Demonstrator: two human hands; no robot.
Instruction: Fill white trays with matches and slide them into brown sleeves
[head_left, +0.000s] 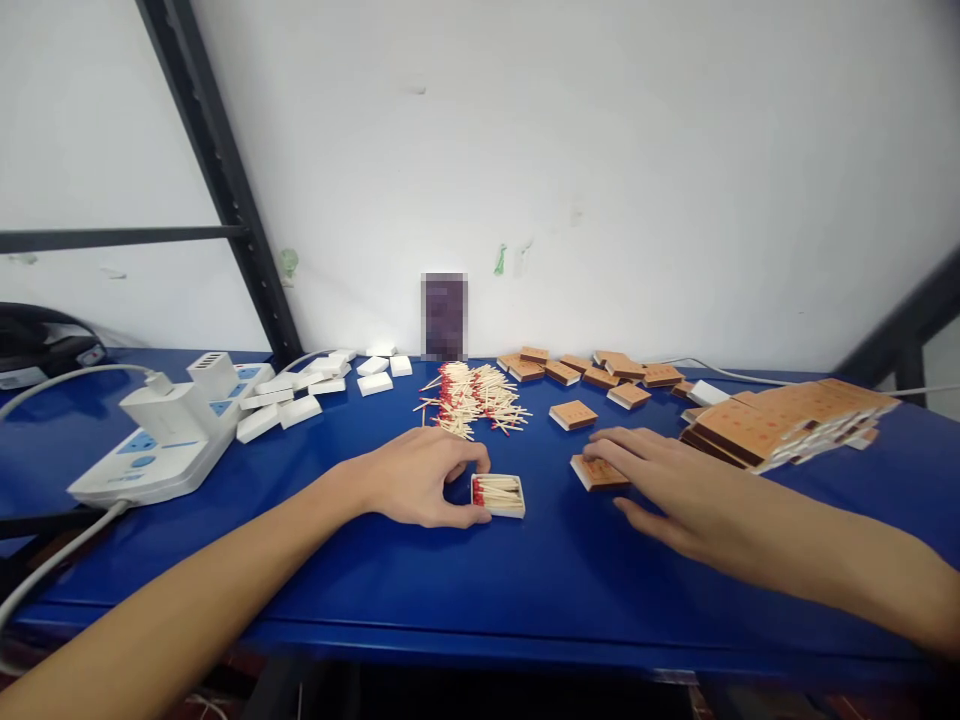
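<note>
My left hand [431, 478] pinches the left end of a small white matchbox tray [511, 512] between thumb and fingers. Red-tipped matches [496, 491] lie side by side inside it, heads to the left. Over to the right, my right hand [649, 485] reaches over a brown matchbox cover [592, 474] lying on the blue table [420, 590]. Its fingertips rest at the cover's top and far edge, while the thumb stays apart from it. Another brown matchbox cover [573, 414] lies just beyond. A loose pile of matches [480, 396] spreads behind the tray.
White trays [300, 411] are scattered at the back left, beside a power strip [172, 450] with plugs and cables. More brown covers [619, 365] lie along the wall. A large stack of covers [780, 420] stands right of my right hand. Dark metal posts [225, 180] frame the table.
</note>
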